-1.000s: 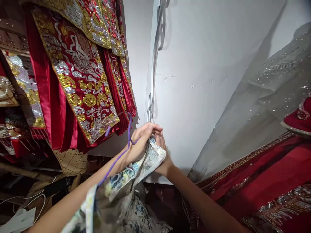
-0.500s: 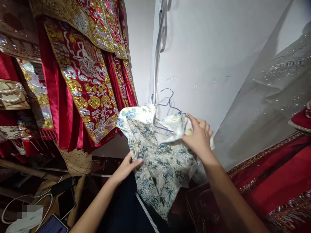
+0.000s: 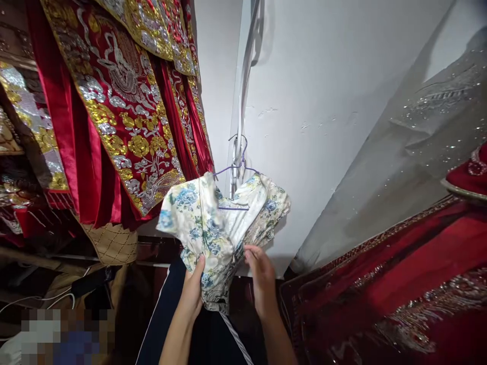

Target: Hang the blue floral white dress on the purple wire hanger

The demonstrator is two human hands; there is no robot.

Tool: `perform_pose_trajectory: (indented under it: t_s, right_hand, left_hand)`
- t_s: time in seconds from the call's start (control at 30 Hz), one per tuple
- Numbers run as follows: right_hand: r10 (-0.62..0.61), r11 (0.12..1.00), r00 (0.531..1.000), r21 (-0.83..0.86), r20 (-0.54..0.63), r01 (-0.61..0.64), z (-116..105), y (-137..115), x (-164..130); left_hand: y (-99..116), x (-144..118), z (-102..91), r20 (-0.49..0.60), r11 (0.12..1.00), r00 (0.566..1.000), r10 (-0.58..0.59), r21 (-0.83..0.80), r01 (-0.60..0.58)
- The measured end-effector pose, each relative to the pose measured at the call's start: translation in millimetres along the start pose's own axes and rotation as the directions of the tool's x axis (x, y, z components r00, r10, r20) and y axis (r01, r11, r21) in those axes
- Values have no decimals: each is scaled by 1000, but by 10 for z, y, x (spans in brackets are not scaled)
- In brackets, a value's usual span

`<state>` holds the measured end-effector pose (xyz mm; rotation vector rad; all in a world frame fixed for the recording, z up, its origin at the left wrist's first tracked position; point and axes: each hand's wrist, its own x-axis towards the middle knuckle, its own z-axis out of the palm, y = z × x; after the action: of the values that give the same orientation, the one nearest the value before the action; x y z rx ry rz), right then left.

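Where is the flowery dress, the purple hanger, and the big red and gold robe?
flowery dress (image 3: 198,218), head view, left shoulder.
purple hanger (image 3: 239,147), head view, hook.
red and gold robe (image 3: 125,116), head view, embroidered panel.

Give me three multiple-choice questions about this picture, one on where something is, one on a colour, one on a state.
1. Where is the floral garment?
A. on a purple hanger
B. flat on the floor
C. folded on a shelf

2. What colour is the embroidered robe on the left?
A. green
B. red with gold and silver
C. plain white

3. What are the hands doing?
A. hanging free
B. both gripping the garment's lower part
C. holding a phone

Answers:
1 A, the hanger shows at its neck.
2 B, red satin with metallic embroidery.
3 B, left hand and right hand bunch the cloth.
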<state>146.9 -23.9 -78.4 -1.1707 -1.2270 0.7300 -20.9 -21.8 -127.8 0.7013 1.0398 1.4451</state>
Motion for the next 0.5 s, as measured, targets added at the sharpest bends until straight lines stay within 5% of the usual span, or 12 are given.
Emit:
perform_pose_trajectory:
  t_s: [0.07,0.17,0.27,0.4,0.5]
  right_hand:
    - [116,990,986,63,122,-124,133,117,-65]
    - [105,981,944,122,311,-150,253,92,-38]
    - [82,980,933,141,351,-139,256,-15,-28]
    - [145,966,943,161,298,-200,177,-55,-89]
    - [220,951,937,156,271,-269,139,-22,-115]
  left_hand:
    - [23,-56,-33,32,999,999,-37,-17,37]
    - [41,-100,-73,10,991,991,-134,-5,134]
    - [35,-108,-91,-42,987,987,-154,31,155]
    - [22,-86,-107,-186,992,979,86,108,-67]
    - [20,-88,-90,-335,895,851,405,335,-294]
